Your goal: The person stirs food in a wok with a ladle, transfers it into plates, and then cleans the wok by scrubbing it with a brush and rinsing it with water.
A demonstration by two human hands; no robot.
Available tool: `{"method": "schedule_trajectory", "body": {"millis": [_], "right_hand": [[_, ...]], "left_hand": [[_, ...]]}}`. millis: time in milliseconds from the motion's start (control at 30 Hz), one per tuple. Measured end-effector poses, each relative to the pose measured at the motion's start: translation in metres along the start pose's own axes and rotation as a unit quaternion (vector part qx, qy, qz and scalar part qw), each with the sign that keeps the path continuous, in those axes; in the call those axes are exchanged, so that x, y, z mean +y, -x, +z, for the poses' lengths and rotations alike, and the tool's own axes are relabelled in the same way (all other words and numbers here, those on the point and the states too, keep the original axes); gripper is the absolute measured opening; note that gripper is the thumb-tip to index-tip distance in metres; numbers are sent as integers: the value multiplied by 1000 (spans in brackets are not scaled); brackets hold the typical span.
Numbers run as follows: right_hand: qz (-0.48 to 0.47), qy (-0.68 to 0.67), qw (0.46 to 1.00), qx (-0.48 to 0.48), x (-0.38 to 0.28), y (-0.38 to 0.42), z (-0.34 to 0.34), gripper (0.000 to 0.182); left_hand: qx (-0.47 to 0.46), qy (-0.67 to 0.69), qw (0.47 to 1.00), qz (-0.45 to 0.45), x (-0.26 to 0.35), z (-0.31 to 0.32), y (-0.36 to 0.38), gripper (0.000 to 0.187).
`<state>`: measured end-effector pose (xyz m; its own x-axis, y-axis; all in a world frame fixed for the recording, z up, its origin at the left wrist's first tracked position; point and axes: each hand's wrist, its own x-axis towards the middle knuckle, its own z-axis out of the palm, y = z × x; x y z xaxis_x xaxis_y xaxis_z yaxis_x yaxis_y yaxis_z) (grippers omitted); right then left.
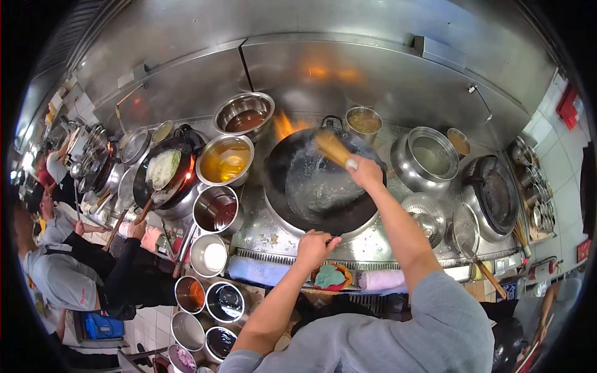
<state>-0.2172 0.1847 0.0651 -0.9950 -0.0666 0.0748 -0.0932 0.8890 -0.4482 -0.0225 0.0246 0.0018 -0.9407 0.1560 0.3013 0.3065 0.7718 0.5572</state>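
Note:
A large black wok point(280, 202) with cloudy water in it sits on the stove in the middle. My right hand point(365, 171) is closed round a bamboo brush point(333, 148), whose bristles are over the upper part of the wok. Orange flame point(289, 125) rises behind the wok's upper left edge. At the wok's near rim is my left hand point(316, 248), its fingers curled and its thumb pointing right. Whether those fingers grip the rim or something else cannot be made out.
Left of the wok stand a bowl of yellow oil point(225, 160) and several metal pots. At the right are a steel pot point(429, 155), a perforated ladle point(425, 214) and a strainer point(465, 230). A co-worker point(68, 273) handles another wok point(168, 168) at the left.

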Motion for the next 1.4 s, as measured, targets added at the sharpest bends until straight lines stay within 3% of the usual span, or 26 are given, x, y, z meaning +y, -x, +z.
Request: {"method": "schedule_trajectory", "body": {"millis": [100, 233, 300, 333, 400, 533, 600, 667, 800, 867, 967, 1033, 1133, 1200, 1267, 1367, 1400], "right_hand": [[34, 61, 998, 5, -8, -13, 23, 28], [-47, -2, 998, -51, -18, -6, 18, 25], [42, -51, 997, 28, -25, 2, 8, 29], [40, -53, 997, 27, -17, -6, 21, 29], [6, 75, 996, 47, -2, -13, 43, 31], [-72, 95, 990, -75, -6, -12, -1, 23], [-72, 66, 995, -26, -5, -8, -11, 21], [-2, 97, 993, 64, 8, -17, 0, 21], [-12, 134, 989, -58, 14, 0, -22, 25], [-103, 82, 990, -46, 25, 25, -47, 29], [-98, 72, 988, -94, 14, 88, -85, 35], [-147, 39, 966, -208, 12, 105, -88, 42], [-234, -5, 945, -228, 38, 64, -15, 41], [-102, -43, 971, -212, 2, 39, 5, 40], [8, -138, 988, -65, -6, 13, 69, 39], [-46, -102, 987, -112, -45, 64, 64, 41], [-102, -77, 982, -141, -34, 75, 56, 41]], "left_hand": [[-2, -4, 1000, -3, 1, 2, 3, 33], [13, -23, 1000, -16, 4, 0, 8, 26], [20, -25, 999, -15, 4, -2, 12, 24], [24, -24, 999, -15, 6, -4, 13, 23], [10, -19, 1000, -20, 6, -6, 16, 21], [8, -19, 999, -28, 5, -7, 12, 20], [9, -8, 1000, -25, 6, -5, 13, 20], [18, -4, 1000, -24, 6, -4, 12, 21], [31, -7, 999, -16, 3, -5, 10, 22], [3, -2, 1000, -20, 1, -6, 11, 25], [-19, -5, 1000, -19, 7, -20, 12, 27], [-18, -7, 1000, -22, 6, -19, 12, 27], [-10, 0, 1000, -17, 4, -18, 13, 27], [-14, 0, 1000, -13, 5, -14, 12, 26], [-9, -1, 1000, -18, 4, -13, 12, 27], [-36, -30, 999, 27, -8, -15, 7, 27], [-33, -31, 999, 25, -10, -14, 7, 27]]}}
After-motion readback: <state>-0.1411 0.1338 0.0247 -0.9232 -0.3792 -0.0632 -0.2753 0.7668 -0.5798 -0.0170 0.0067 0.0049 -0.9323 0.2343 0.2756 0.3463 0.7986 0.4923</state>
